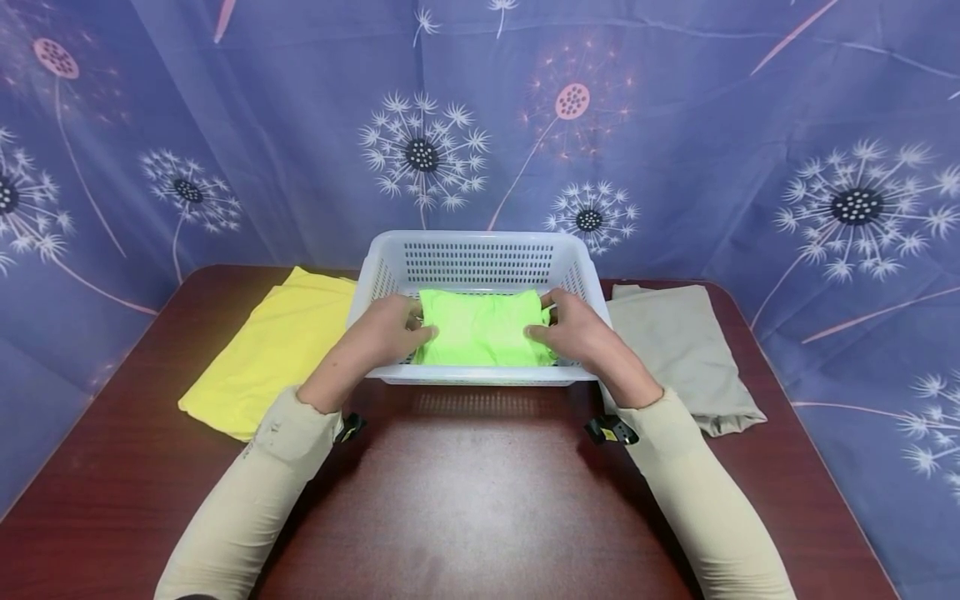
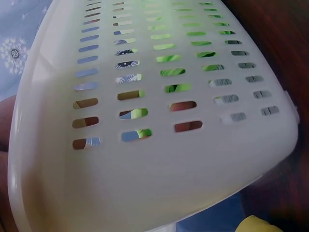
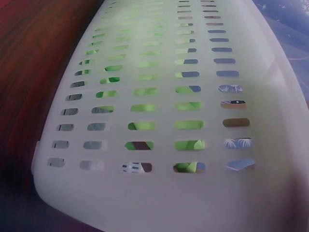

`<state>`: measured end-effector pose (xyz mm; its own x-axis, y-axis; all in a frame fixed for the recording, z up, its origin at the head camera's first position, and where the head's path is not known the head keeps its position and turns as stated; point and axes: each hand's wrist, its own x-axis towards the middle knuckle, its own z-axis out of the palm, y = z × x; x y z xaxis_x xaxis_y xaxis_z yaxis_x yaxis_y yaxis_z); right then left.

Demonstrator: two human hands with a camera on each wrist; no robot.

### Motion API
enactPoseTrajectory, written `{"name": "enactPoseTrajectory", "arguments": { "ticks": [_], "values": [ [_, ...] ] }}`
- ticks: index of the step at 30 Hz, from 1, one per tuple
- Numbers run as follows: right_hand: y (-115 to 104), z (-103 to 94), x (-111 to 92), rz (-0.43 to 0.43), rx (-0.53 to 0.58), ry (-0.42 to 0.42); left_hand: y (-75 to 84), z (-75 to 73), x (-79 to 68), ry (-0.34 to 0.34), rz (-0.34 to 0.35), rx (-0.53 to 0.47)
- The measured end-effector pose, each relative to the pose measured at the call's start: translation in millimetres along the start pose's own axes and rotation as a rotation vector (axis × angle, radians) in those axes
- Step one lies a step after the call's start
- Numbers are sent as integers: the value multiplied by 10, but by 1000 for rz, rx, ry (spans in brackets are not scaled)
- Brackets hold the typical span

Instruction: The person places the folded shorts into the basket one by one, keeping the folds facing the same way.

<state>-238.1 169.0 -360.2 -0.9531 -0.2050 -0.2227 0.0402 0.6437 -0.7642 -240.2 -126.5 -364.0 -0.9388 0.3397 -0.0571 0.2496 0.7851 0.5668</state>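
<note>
A bright green folded cloth (image 1: pixel 480 329) lies inside a white plastic basket (image 1: pixel 480 375) with slotted walls. At its left end my left hand (image 1: pixel 390 329) grips the cloth, thumb on top and the other fingers at the side edge. My right hand (image 1: pixel 573 332) grips the right end in the same way. Both hands reach over the basket's near rim. In the left wrist view the slotted basket wall (image 2: pixel 193 159) hides most of the hand, and green shows through the slots. The right wrist view likewise shows the basket wall (image 3: pixel 145 203) with green behind it.
A yellow folded cloth (image 1: pixel 262 358) lies on the table left of the basket. To the right lies a grey folded cloth (image 1: pixel 682 350). The dark reddish-brown table (image 1: pixel 472 500) extends in front. Behind hangs a blue curtain (image 1: pixel 300 125) with a dandelion print.
</note>
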Motion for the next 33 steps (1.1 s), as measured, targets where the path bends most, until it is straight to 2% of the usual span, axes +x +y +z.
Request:
{"name": "enactPoseTrajectory", "arguments": {
  "ticks": [21,33],
  "values": [
    [4,8,21,-24,-69,-26,8,12,-2,-4,-22,76],
    [4,5,4,-22,-187,31,20,-1,-3,-17,-40,68]
  ]
}}
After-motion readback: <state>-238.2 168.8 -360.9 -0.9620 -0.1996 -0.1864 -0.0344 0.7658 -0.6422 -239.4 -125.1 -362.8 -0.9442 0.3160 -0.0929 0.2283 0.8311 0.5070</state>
